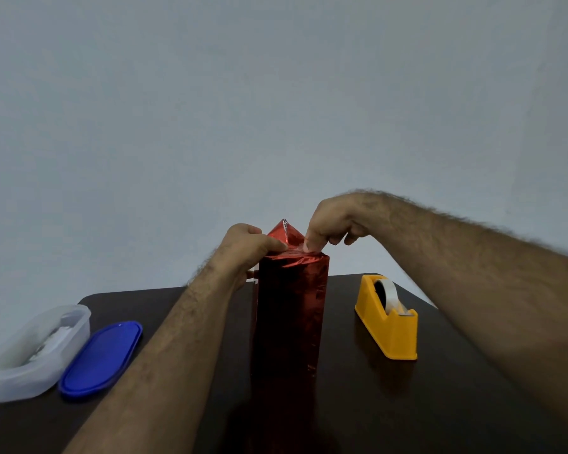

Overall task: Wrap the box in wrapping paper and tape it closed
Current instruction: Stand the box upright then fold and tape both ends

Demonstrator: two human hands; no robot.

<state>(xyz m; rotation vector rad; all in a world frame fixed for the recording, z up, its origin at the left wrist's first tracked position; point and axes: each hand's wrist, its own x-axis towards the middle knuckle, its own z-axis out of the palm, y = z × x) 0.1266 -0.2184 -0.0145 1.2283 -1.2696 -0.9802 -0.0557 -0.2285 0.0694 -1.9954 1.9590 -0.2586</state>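
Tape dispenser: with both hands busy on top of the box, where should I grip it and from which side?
Grip the yellow tape dispenser across its two flat side walls, coming down from above at the taller rear end. The tape roll sits exposed on top and the cutter faces the camera, so stay clear of that end. The right hand is probably the nearer one.

box [289, 309] hidden under paper | container [36, 352] contents unclear | forearms cropped
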